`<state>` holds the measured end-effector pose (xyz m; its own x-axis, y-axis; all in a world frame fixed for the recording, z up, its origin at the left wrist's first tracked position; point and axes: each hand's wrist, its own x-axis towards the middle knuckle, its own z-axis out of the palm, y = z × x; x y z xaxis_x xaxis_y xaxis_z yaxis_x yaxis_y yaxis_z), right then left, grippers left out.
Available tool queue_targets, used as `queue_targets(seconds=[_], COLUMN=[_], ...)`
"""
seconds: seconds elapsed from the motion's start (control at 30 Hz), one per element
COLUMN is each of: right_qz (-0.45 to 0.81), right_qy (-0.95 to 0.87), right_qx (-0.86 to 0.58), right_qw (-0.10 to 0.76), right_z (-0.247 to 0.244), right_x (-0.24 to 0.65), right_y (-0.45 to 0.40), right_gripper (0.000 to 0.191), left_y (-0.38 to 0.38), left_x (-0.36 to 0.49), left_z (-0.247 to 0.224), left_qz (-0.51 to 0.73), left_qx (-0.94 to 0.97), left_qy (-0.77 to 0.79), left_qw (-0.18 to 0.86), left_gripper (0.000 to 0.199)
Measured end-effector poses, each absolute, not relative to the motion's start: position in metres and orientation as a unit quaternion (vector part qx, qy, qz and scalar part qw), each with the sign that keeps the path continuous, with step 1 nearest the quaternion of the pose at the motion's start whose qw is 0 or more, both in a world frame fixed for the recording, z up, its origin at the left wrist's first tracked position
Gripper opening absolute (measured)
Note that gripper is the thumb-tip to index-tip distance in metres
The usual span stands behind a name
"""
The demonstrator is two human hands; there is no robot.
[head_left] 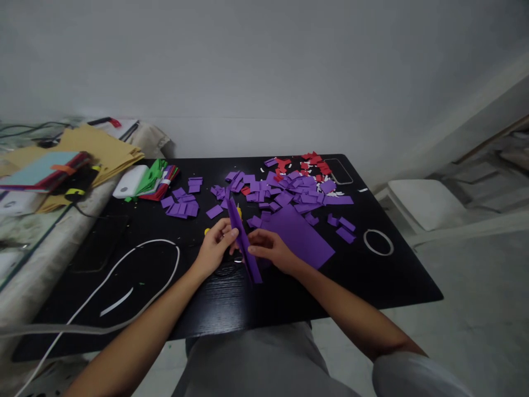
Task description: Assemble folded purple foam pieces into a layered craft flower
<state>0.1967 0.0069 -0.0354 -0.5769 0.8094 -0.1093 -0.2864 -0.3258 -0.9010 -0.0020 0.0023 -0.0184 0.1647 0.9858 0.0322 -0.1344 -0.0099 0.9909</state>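
Note:
A folded sheet of purple paper stands on edge between my two hands above the front of the black table. My left hand pinches it from the left, thumb against its face. From the right, my right hand grips the same paper with fingers and thumb. Behind my right hand a flat purple sheet lies on the table. Partly hidden behind the folded paper is a small yellow-handled tool, its kind unclear. Many small folded purple paper pieces are heaped just beyond.
Red and white scraps lie at the back right. A ring sits at the right edge. A white cable loops across the left side. Bundled coloured paper and brown envelopes are at the left. A white stool stands at right.

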Motion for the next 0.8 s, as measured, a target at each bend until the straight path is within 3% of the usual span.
queue_targets(seconds=[0.37,0.6,0.8], right_qz=[0.776,0.766,0.667], right_qy=[-0.413,-0.432,-0.518], right_qx=[-0.314,-0.319,-0.341], right_qw=[0.358,0.352,0.413], right_z=[-0.046,-0.042,-0.036], right_x=[0.198,0.198,0.198], right_y=[0.011,0.010,0.007], right_gripper=[0.039,0.037,0.038], left_y=[0.004,0.004,-0.002], left_x=[-0.003,-0.002,0.002], left_z=[-0.023,-0.022,-0.019], left_qz=[0.483,0.478,0.433], left_qx=[0.494,0.500,0.533], left_qy=[0.437,0.479,0.468], left_qw=[0.576,0.541,0.557], left_gripper=[0.028,0.038,0.043])
